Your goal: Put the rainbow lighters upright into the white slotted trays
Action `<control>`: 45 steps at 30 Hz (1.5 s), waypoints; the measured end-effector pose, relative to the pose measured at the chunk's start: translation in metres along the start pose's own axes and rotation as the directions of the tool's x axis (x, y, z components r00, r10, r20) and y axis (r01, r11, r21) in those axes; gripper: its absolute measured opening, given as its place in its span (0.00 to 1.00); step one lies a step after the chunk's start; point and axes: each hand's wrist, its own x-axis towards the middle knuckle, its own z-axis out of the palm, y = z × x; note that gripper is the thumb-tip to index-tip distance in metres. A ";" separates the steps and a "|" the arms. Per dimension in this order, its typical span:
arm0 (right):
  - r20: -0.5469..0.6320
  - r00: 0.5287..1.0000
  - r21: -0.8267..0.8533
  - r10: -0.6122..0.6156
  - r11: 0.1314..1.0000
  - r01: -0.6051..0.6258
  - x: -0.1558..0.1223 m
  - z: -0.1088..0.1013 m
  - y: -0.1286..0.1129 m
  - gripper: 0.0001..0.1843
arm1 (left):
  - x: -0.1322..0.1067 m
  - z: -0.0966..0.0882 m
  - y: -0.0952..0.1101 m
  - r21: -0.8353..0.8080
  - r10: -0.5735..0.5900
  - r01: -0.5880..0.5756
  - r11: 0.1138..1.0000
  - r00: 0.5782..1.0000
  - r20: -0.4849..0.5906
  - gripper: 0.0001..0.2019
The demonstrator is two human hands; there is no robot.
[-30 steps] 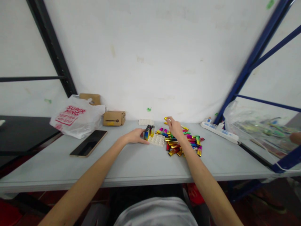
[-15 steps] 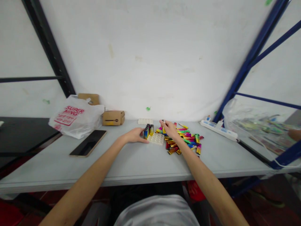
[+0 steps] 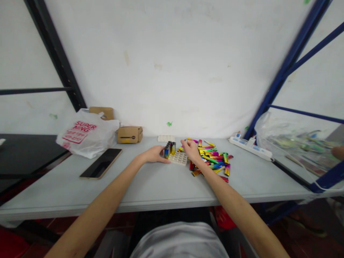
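In the head view, a pale grey flat-topped table [image 3: 161, 190] stands against a white wall [image 3: 172, 71] marked with faint brown stains and small green smudges. Near the table's middle lies a cream plastic tray with rows of round holes [image 3: 179, 158]; a cluster of upright blue-and-gold cylinders with black tops [image 3: 170, 148] stands at its left end. The left hand [image 3: 153, 154] curves around that end, thumb and fingers parted; whether it grips cannot be told. The right hand [image 3: 191, 149] is closed at the tray's right side, a small silvery end showing at its fingertips, the rest hidden. Just right of it spreads a heap of shiny multicoloured metallic cylinders [image 3: 213, 161]. Behind, by the wall, sits a second pale tray [image 3: 166, 138]. Leftward are a small brown cardboard box [image 3: 129, 135], a white plastic bag with red print [image 3: 88, 133] and a black-screened phone with a golden edge [image 3: 101, 163]. Rightward lies a white power strip [image 3: 251, 149], before a blue metal frame [image 3: 282, 80]; a black metal frame [image 3: 55, 53] rises on the left.
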 end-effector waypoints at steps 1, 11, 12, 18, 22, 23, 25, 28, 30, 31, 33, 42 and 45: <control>-0.011 1.000 -0.002 0.000 1.000 0.000 -0.001 0.001 -0.001 0.24 | 0.000 0.000 0.000 0.001 0.004 -0.004 1.000 1.000 0.001 0.32; 0.022 0.998 -0.058 -0.053 0.997 0.054 -0.005 -0.001 -0.010 0.23 | -0.001 0.000 0.002 0.021 0.005 -0.005 1.000 1.000 -0.015 0.31; 0.029 0.997 -0.079 -0.069 0.994 0.071 -0.006 -0.002 -0.011 0.24 | -0.001 0.000 0.002 0.017 0.009 -0.009 1.000 1.000 -0.016 0.31; 0.116 0.984 -0.128 -0.138 0.980 0.153 -0.010 -0.001 -0.017 0.22 | 0.000 0.000 0.001 0.021 0.023 -0.022 1.000 1.000 -0.009 0.32; 0.143 0.973 -0.195 -0.183 0.958 0.209 -0.010 -0.002 -0.019 0.23 | 0.001 0.000 0.000 0.003 0.045 -0.045 0.999 0.999 0.019 0.32; 0.146 0.968 -0.219 -0.203 0.948 0.232 -0.010 -0.003 -0.020 0.23 | 0.001 0.000 -0.001 0.000 0.049 -0.049 0.999 0.999 0.018 0.32; 0.163 0.951 -0.264 -0.263 0.917 0.299 -0.010 -0.005 -0.022 0.23 | 0.001 0.000 -0.002 0.004 0.054 -0.054 0.999 0.999 0.007 0.33; 0.234 0.920 -0.283 -0.314 0.883 0.373 -0.011 -0.008 -0.024 0.23 | 0.001 0.002 -0.003 0.023 0.044 -0.044 0.999 0.999 -0.010 0.34; 0.268 0.913 -0.286 -0.306 0.880 0.379 -0.011 -0.009 -0.024 0.24 | 0.001 0.002 -0.003 0.028 0.033 -0.033 0.999 0.999 -0.017 0.34; 0.280 0.912 -0.288 -0.301 0.879 0.379 -0.011 -0.008 -0.023 0.24 | 0.001 0.002 -0.003 0.026 0.027 -0.027 0.999 0.999 -0.020 0.34; 0.298 0.908 -0.300 -0.296 0.873 0.383 -0.011 -0.007 -0.021 0.24 | 0.001 0.002 -0.002 0.019 0.015 -0.014 1.000 1.000 -0.028 0.34; 0.471 0.865 -0.407 -0.172 0.828 0.386 -0.010 -0.010 -0.017 0.20 | -0.001 0.001 0.000 0.023 0.013 -0.012 1.000 0.999 -0.030 0.34; 0.488 0.865 -0.498 -0.113 0.778 0.383 -0.010 -0.009 -0.022 0.22 | 0.000 0.001 -0.001 0.025 0.022 -0.021 0.999 1.000 -0.023 0.34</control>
